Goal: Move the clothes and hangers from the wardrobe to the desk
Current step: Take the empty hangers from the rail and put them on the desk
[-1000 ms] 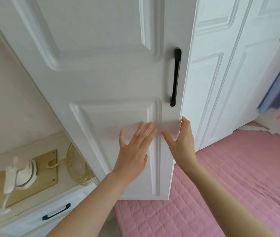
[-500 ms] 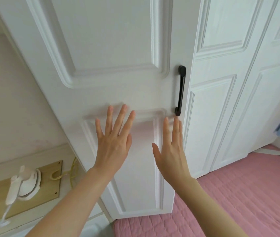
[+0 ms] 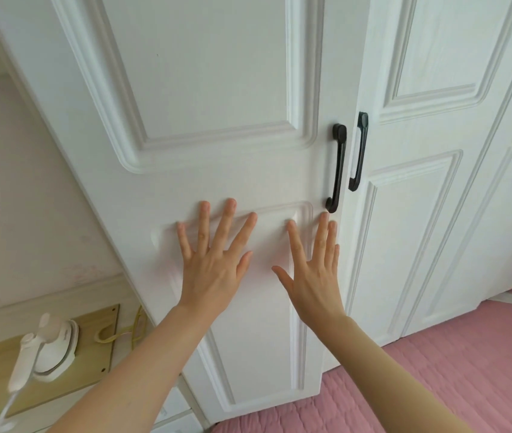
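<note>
Head view, left to right. A pale wall (image 3: 14,182) fills the left edge. Below it, a wooden board (image 3: 98,339) lies on a white surface, carrying a white handheld appliance (image 3: 45,348). A yellow cord (image 3: 123,334) is looped just beside the board's right end.

The left wardrobe door (image 3: 201,73), white with raised panel mouldings, occupies the centre. The left grip (image 3: 214,264), a bare hand, lies flat against this door at the top of its lower panel, fingers straight and spread, holding nothing. The right grip (image 3: 314,276) lies flat on the same door just to the right, fingers straight and close together, thumb out to the side, holding nothing. Its fingertips sit just below the lower end of the left black handle (image 3: 337,170).

A second black handle (image 3: 359,151) is mounted on the right wardrobe door (image 3: 420,229); the two handles stand near each other, apart. Whether the left door sits flush cannot be told.

Clothes and hangers: the door panels cover the wardrobe interior, so their position cannot be told.

A pink quilted bed cover (image 3: 451,370) lies at lower right, below the doors.
</note>
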The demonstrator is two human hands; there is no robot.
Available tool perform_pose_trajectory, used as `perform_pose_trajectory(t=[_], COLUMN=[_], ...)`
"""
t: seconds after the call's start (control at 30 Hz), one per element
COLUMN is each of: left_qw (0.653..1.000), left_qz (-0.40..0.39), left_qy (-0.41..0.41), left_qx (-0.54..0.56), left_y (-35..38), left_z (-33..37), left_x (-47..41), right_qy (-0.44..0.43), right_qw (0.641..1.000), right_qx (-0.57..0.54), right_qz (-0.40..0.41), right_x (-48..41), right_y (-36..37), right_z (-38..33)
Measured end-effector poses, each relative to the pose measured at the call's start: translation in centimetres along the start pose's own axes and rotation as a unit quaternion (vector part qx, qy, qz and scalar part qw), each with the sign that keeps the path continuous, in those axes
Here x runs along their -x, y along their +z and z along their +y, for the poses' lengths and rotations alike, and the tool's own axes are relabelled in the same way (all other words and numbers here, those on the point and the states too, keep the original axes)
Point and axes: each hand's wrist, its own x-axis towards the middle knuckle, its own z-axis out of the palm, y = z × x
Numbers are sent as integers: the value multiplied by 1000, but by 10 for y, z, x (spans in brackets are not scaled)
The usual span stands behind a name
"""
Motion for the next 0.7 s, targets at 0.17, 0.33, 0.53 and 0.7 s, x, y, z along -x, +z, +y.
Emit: perform_pose_trajectory(t=[0.17, 0.33, 0.53, 0.7], left_qw=[1000, 999, 998, 998], left_qz=[15, 23, 33, 35], left_qy=[2, -2, -4, -8], left_qx=[-22, -37, -50, -52], left_y=[13, 24, 29, 32], left_z=[-2, -4, -4, -4], left_x=[-6, -10, -12, -12], right_qy=[-23, -42, -63, -75], right_qw=[1000, 999, 997, 996], right_qx=[6, 3, -6, -14], right_qz=[2, 10, 35, 44], right_x=[-16, -27, -33, -37], right_y=[10, 18, 26, 30], right_z=[7, 12, 16, 19])
